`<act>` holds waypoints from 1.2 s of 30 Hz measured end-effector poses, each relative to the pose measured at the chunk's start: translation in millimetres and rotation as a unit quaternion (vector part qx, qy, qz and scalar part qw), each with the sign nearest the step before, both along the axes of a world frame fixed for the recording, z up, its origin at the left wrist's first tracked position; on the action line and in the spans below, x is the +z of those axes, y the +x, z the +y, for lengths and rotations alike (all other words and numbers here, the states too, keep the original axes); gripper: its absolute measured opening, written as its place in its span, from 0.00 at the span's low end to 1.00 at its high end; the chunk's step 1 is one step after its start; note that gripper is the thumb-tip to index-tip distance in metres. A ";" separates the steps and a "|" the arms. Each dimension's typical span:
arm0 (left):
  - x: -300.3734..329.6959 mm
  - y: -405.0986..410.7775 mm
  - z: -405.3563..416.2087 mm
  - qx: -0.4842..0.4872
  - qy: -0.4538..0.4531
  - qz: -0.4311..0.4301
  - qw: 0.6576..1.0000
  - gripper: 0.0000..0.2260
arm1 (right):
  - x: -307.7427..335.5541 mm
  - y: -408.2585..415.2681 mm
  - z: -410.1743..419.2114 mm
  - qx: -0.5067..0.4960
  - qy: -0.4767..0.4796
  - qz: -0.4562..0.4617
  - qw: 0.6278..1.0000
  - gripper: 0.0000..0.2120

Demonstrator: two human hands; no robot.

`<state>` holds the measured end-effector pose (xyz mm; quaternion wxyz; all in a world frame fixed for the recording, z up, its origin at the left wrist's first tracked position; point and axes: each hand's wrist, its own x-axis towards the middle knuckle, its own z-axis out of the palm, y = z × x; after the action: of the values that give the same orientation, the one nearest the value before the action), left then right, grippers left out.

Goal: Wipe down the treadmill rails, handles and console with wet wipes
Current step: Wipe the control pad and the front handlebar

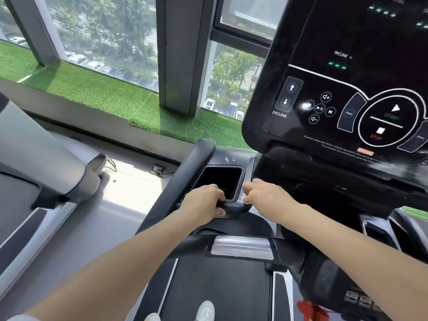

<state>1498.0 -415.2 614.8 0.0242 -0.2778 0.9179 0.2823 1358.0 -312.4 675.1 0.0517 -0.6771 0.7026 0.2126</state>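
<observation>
White shoes (205, 309) stand on the belt. Left hand (203, 202) grips the black handle (231, 208); right hand (264, 195) pinches a wet wipe (243, 199).

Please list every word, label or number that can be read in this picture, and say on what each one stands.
"INCLINE": upper console display, above three green lights.
"INCLINE": below the up and down arrow keys.
"PROG": curved key left of the round control.
"START": upper half of the round control.
"STOP": its lower half, in red.
"Consult a physician before using the equipment...": fine print at the console's lower edge; the rest is too blurred.
Top-edge labels: unreadable.
</observation>
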 end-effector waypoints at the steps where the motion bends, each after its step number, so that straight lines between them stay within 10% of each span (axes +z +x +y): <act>1: 0.0 -0.9 0.0 0.001 -0.003 0.000 1.000 0.18 | -1.3 -3.8 -3.6 -0.010 -0.003 0.005 1.000 0.10; 36: 3.2 -6.1 0.6 0.006 0.007 -0.009 1.000 0.18 | -4.1 -6.2 -9.3 -0.086 0.007 -0.039 0.995 0.11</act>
<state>1491.9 -414.6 618.0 0.0332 -0.2855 0.9140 0.2862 1351.7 -321.7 670.9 0.1018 -0.6214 0.7544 0.1852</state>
